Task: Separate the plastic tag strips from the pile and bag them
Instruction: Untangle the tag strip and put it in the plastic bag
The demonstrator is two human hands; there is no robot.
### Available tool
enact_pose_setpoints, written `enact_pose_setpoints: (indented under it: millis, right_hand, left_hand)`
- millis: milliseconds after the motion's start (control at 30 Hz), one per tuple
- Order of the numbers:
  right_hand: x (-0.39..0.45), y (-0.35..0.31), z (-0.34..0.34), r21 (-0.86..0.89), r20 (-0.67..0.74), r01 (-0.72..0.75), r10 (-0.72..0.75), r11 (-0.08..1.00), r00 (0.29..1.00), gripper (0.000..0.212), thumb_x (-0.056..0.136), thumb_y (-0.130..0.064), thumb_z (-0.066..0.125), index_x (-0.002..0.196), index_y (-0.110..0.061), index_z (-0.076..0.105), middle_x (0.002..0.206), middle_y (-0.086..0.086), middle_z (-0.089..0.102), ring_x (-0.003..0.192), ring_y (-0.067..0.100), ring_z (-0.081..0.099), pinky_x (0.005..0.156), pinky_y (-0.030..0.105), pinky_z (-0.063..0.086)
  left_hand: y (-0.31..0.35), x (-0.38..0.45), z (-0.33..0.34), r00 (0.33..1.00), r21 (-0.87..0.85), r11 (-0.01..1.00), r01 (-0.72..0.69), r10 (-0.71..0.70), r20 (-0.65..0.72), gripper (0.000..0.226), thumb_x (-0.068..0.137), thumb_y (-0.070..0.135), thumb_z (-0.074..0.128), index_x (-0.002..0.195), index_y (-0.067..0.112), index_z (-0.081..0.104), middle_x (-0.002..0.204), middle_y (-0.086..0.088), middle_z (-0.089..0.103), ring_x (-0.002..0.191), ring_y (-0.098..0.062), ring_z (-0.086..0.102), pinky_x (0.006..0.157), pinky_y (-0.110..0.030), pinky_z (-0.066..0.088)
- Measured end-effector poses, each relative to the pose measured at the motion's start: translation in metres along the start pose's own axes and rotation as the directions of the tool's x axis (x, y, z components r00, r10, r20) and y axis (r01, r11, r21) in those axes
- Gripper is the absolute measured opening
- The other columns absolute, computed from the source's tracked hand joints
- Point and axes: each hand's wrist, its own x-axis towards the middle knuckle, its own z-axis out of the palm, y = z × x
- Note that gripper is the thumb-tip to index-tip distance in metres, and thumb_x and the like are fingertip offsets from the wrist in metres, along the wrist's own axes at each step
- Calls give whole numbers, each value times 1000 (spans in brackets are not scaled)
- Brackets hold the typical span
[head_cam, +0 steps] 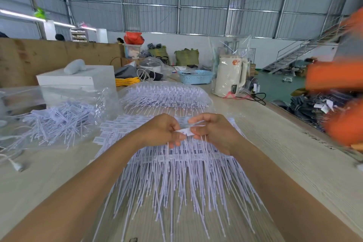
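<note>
Far left: clear plastic bag lying on the wooden table, mouth toward the centre, loosely filled with a tangle of white tag strips. A white plug and cable lie just in front of it at the table's near-left edge. Behind the bag, a white box with a pale rounded object on top.

Centre: main pile of tag strips fanned out on the table, thin tails pointing toward the viewer, flat label ends further back. Both hands hover over the far end of this pile, close together.

Left hand: fingers curled, thumb and fingertips pinching one end of a small white tag piece. Right hand: fingers likewise curled, pinching the other end of the same piece, with several strip tails hanging down from under its fingers onto the pile. The piece is held between the two hands, just above the pile.

Beyond the hands: a second sealed-looking bag of strips, neatly stacked.

Right of that: a cream electric kettle inside clear wrapping, a light blue basket beside it. Far right edge: blurred orange shape.
</note>
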Motion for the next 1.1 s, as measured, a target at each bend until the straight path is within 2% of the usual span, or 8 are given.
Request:
enact_pose_setpoints:
  millis: [67,200,400,600,733,867,967,1100]
  right_hand:
    - [0,0,-1,12,18,-60,60,998,998,17,82,10,61,96,0,63,76,10,62,61,13,60,53,17,50]
    - [-4,-4,-1,-120,116,-64,78,991,990,9,89,-3,59,82,0,65,66,10,63,49,10,55,45,18,42]
    - [-3,1,8,-262,62,217,-208,940,976,16,88,1,59,72,-2,60,54,8,55,41,8,50,41,18,41]
    - [3,12,-2,-401,-53,347,-399,848,915,16,88,1,59,74,-6,62,57,2,54,45,12,54,47,30,51]
    - [5,12,-20,17,-214,175,-167,984,962,14,90,0,56,77,0,59,64,10,53,43,9,50,41,20,45]
    - [5,-1,-24,279,-134,7,32,960,990,13,92,1,51,81,1,58,68,11,54,45,9,48,35,16,36]
    - [3,-13,-21,255,-22,-95,104,962,994,12,91,-1,52,83,-2,60,78,10,61,48,10,56,34,14,37]
    - [2,-12,-8,-12,136,-152,152,988,979,20,88,-9,62,105,1,59,95,14,64,76,20,65,58,25,54]
  left_hand:
    - [0,-1,2,998,-15,999,-35,35,-46,12,86,17,68,76,11,63,61,3,68,52,-4,59,56,-18,46]
    - [3,-1,3,993,6,998,-54,55,-103,22,88,22,65,69,12,63,54,6,62,52,-6,53,55,-19,41]
    - [10,0,3,978,-251,956,153,-183,-100,35,91,24,60,59,10,60,35,6,44,33,-7,34,35,-13,23]
    - [11,-9,-6,965,-610,748,261,-187,183,48,84,20,54,36,18,48,36,9,26,30,-3,20,35,-17,7]
    - [11,-12,-9,985,-546,820,172,-123,125,35,93,18,51,58,11,54,43,3,39,39,-7,27,33,-15,13]
    - [10,-11,-8,983,-404,902,154,-97,158,30,92,5,42,67,10,56,59,-6,47,47,-13,33,37,-18,17]
    - [11,-9,-6,981,-296,942,161,-121,149,27,87,-4,40,77,7,62,60,-3,49,48,-14,37,40,-18,21]
    - [17,-9,-1,982,-147,980,131,-107,157,29,81,-10,42,82,5,66,54,2,51,49,-13,42,43,-19,29]
